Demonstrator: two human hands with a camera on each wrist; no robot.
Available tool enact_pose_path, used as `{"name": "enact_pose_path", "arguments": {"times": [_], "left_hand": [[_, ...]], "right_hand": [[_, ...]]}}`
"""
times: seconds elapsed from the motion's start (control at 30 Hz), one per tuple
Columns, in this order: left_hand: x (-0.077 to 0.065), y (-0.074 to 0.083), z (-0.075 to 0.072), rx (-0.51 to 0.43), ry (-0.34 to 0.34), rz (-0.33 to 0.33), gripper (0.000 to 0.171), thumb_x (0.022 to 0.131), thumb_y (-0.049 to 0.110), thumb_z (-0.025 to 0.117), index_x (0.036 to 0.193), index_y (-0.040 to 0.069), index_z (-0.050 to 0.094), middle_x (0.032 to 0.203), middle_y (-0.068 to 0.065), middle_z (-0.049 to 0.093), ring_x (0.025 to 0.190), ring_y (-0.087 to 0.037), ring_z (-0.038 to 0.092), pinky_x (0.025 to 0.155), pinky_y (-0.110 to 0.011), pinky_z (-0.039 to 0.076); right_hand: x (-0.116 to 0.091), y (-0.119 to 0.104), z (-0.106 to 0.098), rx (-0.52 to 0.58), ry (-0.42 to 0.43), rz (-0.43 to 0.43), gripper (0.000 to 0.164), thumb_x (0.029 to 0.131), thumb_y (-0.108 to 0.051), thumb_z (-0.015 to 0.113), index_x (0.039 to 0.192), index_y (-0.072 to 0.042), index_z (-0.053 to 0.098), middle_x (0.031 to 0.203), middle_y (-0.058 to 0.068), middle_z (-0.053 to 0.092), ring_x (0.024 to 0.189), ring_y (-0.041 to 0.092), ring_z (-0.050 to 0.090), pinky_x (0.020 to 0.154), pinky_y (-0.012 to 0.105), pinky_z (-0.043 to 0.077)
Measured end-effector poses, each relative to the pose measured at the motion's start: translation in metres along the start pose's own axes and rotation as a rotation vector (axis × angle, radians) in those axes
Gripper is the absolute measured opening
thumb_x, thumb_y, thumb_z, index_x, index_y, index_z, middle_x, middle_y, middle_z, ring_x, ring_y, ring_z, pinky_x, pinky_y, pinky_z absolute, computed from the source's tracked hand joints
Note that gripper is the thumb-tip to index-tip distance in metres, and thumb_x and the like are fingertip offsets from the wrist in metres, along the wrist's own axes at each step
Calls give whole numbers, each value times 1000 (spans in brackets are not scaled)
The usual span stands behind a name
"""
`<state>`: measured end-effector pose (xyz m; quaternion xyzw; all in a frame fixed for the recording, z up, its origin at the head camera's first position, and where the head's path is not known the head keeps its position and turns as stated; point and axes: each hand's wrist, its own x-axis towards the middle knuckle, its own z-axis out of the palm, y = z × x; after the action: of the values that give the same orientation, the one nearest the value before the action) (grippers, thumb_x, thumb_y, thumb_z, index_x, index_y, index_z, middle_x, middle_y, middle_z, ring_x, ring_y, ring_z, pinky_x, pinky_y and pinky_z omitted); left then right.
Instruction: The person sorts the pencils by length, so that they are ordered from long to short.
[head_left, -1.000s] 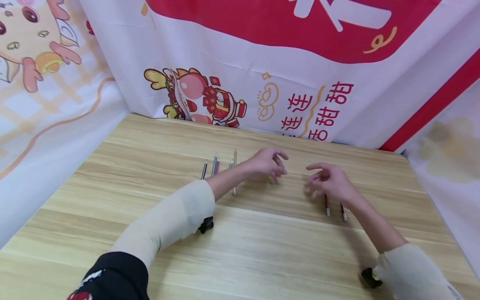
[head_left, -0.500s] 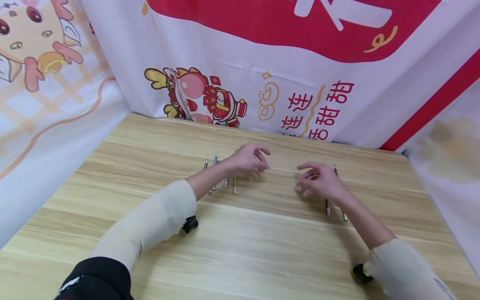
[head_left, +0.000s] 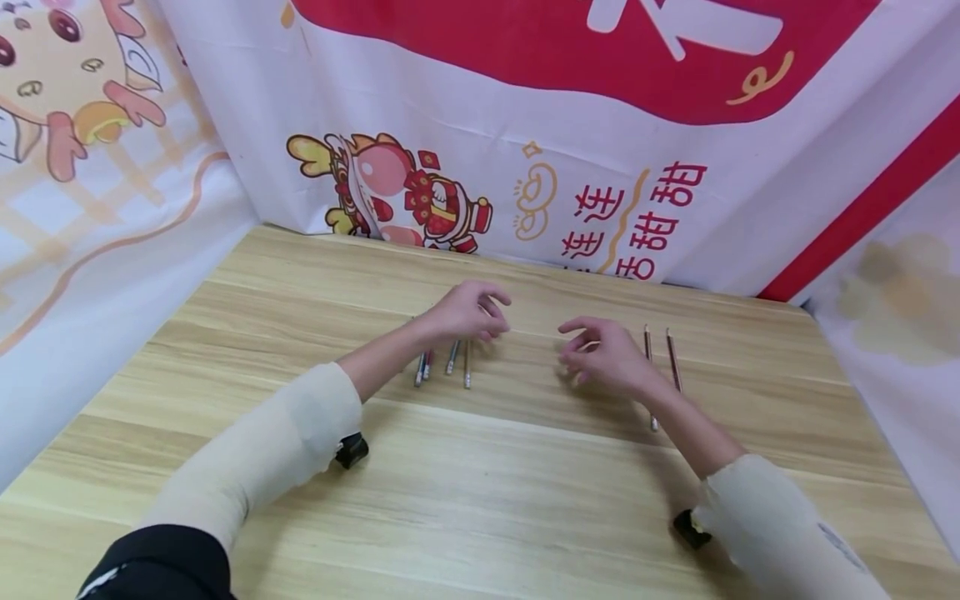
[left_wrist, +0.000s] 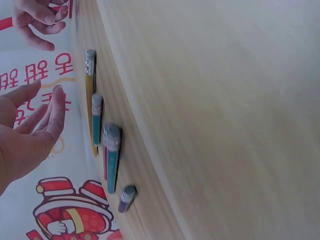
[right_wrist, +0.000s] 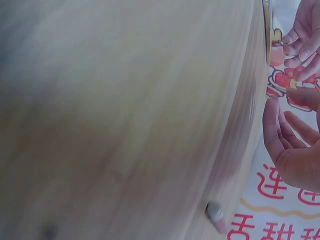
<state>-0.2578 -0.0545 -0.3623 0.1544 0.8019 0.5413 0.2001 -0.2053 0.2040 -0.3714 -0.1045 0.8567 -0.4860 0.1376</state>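
My left hand point(head_left: 468, 312) hovers over the upper ends of several pencils, its fingers loosely bent with nothing between them. Among these are a yellow pencil point(head_left: 468, 367) and a teal pencil point(head_left: 453, 358), lying side by side with their eraser ends toward me. The left wrist view also shows a thicker-looking teal pencil point(left_wrist: 112, 167), a red one point(left_wrist: 105, 162) beside it and a purple one point(left_wrist: 124, 202). My right hand point(head_left: 603, 354), likewise bent and holding nothing, is left of two dark red pencils point(head_left: 648, 342); its forearm crosses their lower parts.
The wood-grain table point(head_left: 480, 500) reaches back to a white cloth point(head_left: 465, 108) printed with red shapes and a cartoon figure. Another printed cloth point(head_left: 97, 192) hangs along the left side. Small black devices point(head_left: 351, 450) sit under both wrists.
Both hands have drifted left across the table, fingers still bent. The left hand and forearm now cover more of the left pencils, while more of the two dark red pencils shows on the right.
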Motion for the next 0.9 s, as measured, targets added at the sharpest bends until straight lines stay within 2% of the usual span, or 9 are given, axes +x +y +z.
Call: {"name": "enact_pose_path", "arguments": {"times": [0.27,0.53,0.77,0.9], "left_hand": [[-9,-8,-18,83,26,34,47,92,-3,74,136,-9,58,103,-20,71,89,-33,71,78,-38,66],[-24,-14,-38,144,85,-6,44,92,-4,73,134,-9,59,103,-17,67,84,-29,68,76,-37,65],[-33,-21,-53,197,131,-41,45,91,-4,74,134,-9,60,105,-19,66,80,-31,69,73,-40,65],[-37,-27,-60,230,154,-57,44,90,-6,74,131,-10,61,102,-18,65,76,-25,66,70,-39,65]], "right_hand": [[13,-12,15,6,-7,2,44,95,5,68,137,9,55,101,25,69,80,30,70,66,39,66],[27,-24,28,33,-10,-3,45,93,7,69,135,10,56,98,23,68,73,29,69,63,42,66],[36,-34,44,16,-24,-18,44,91,6,70,133,11,57,94,22,69,70,28,70,61,42,66],[44,-37,55,16,-27,-14,43,92,4,71,132,10,59,93,20,68,69,26,70,60,39,66]]}}
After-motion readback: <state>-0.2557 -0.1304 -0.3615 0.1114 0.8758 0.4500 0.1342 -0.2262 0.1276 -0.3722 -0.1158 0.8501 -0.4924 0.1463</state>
